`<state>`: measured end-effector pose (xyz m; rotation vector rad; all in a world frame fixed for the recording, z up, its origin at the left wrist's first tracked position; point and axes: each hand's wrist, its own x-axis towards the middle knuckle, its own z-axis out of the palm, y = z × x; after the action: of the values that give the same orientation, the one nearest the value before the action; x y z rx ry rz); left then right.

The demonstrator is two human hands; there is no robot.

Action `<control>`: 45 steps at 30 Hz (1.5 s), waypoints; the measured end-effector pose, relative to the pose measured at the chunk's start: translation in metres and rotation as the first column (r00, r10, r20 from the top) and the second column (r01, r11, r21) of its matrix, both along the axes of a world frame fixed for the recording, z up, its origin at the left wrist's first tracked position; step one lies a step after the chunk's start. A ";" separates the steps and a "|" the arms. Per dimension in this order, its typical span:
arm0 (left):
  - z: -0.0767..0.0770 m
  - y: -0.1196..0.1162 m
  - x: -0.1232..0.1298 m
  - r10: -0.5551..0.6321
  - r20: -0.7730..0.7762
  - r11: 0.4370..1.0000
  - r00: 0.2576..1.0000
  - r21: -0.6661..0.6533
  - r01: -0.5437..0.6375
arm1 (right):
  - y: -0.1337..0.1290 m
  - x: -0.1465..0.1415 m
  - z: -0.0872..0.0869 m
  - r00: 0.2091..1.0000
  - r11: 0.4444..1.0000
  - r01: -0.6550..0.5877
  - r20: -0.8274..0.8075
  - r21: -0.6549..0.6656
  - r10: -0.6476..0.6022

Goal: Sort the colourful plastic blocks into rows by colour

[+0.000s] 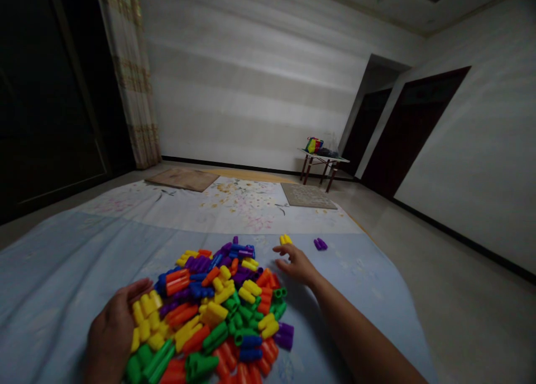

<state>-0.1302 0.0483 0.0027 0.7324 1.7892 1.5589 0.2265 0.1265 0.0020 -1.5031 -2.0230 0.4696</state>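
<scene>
A heap of plastic building blocks (213,311) in yellow, green, orange, blue and purple lies on the bed sheet in front of me. They look like short tubes joined side by side. My left hand (111,328) rests against the heap's left edge, beside the yellow blocks (147,314), fingers stretched out. To the right of the heap hovers my right hand (296,263), its fingers spread and holding nothing. Just beyond its fingers sits a single yellow block (285,239). Farther right, a purple block (320,244) lies alone.
The pale blue and white floral sheet (355,283) covers the bed. Two flat mats, one brown (183,179) and one grey-beige (309,196), lie at its far end. Behind stands a small table (324,156) bearing a colourful bag. A curtain (136,94) hangs on the left.
</scene>
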 end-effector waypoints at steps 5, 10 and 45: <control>0.000 0.000 0.000 0.000 0.007 1.000 1.000 -0.004 0.000 | -0.027 -0.015 0.007 0.955 0.926 -0.283 -0.165 -0.251 0.247; -0.004 0.001 -0.002 -0.016 -0.010 1.000 1.000 0.023 0.016 | -0.037 -0.027 0.009 0.937 0.920 -0.300 -0.259 -0.252 0.235; 0.028 -0.010 0.015 -0.007 -0.052 0.999 0.999 -0.043 0.005 | -0.045 0.051 -0.017 0.998 0.999 0.013 -0.053 -0.042 -0.015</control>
<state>-0.1154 0.0382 0.0306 0.7634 1.8506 1.5050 0.2771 0.0816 -0.0153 -1.5120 -1.9720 0.5436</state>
